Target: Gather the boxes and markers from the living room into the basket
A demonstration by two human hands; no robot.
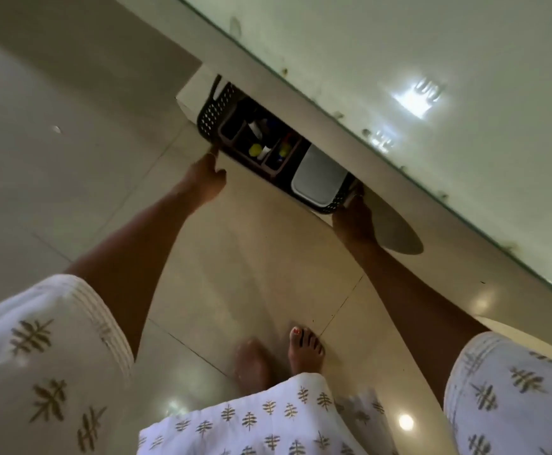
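Basket point(214, 108), dark and perforated, sits at frame centre, half under white table edge point(301, 103). Your left hand point(204, 177) touches its left end, one finger stretched, others curled. Your right hand point(355, 213) reaches its right end; grip hidden, cannot tell. Inside basket: brown divided organizer point(235, 134) with markers point(255, 149), and white box point(317, 175) at right.

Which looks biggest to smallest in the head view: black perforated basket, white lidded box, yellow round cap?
1. Black perforated plastic basket
2. White lidded box inside it
3. Yellow round cap, in a compartment

All sit together, so nearness barely skews this.
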